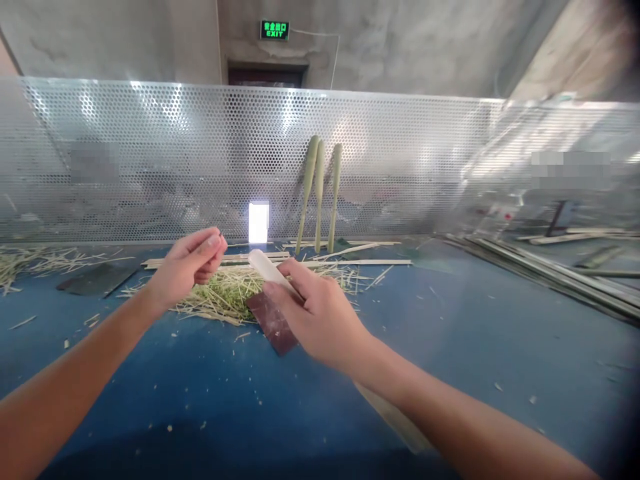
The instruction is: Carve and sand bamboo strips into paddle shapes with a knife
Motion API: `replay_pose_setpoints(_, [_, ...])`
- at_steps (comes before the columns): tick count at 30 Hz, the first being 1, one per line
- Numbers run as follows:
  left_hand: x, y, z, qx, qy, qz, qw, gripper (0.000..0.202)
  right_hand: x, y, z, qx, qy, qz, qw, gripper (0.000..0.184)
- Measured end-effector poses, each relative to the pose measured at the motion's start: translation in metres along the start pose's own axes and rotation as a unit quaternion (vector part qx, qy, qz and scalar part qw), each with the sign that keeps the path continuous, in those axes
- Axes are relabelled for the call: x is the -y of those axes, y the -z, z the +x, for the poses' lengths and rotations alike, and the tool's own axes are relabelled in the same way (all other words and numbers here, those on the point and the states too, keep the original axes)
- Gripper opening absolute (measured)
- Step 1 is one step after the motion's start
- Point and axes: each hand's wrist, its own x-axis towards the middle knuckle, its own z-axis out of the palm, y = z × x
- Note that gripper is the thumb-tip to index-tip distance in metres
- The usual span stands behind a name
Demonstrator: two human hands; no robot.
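My left hand [193, 260] is raised over the blue table, its fingers pinched together. A tiny dark speck shows at the fingertips, but what they hold, if anything, I cannot make out. In my right hand [320, 310] is a smooth white bar with a rounded end [265, 267], gripped between thumb and fingers and pointing up to the left. Its other end is hidden in the palm. Below that hand lies a dark red-brown flat sheet [274, 325], partly covered by it. Behind both hands spreads a pile of thin bamboo-like strips and greenish shavings [225, 293].
Three long green club-shaped pieces [319, 193] lean against a perforated metal screen [200, 153]. A bright white panel [258, 223] stands left of them. Long strips [550, 273] lie at right, more shavings [30, 263] at left. A pale flat strip [395, 420] shows under my right forearm.
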Motion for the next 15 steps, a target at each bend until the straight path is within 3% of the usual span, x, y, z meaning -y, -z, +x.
replay_pose_setpoints(6, [0.001,-0.015,-0.007,0.061,-0.065,0.075,0.993,0.038,0.001,0.0,0.0,0.006,-0.003,0.01,1.0,0.023])
replay_pose_setpoints(15, [0.015,-0.006,-0.006,0.098,-0.077,0.139,0.982,0.033,-0.001,-0.001,0.0,0.017,0.005,-0.013,1.0,0.023])
